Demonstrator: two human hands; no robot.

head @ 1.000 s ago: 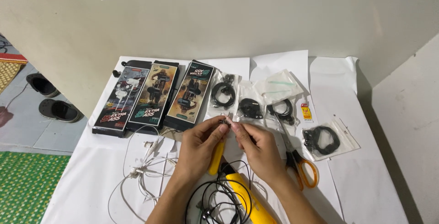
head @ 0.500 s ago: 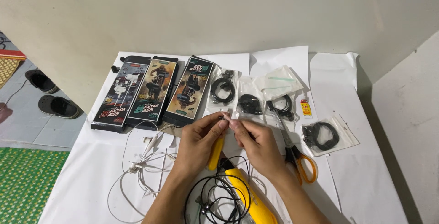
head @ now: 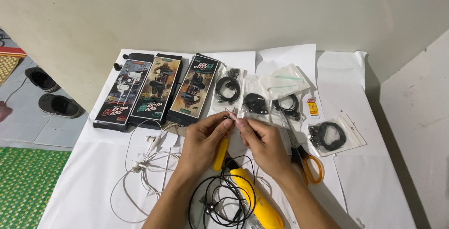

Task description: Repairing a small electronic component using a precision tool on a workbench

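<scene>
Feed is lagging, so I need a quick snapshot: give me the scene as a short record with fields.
left hand: fingertips pinch a small metal plug
right hand: fingertips meet the same plug
small metal plug: held above the table
black coiled earphone cable: below the hands
yellow plastic tool: under the cable
orange-handled scissors: right of the right hand
three printed earphone boxes: in a row at the back

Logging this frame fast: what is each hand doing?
Left hand: pinched shut on a small plug.
Right hand: pinched shut on the same plug.
</scene>
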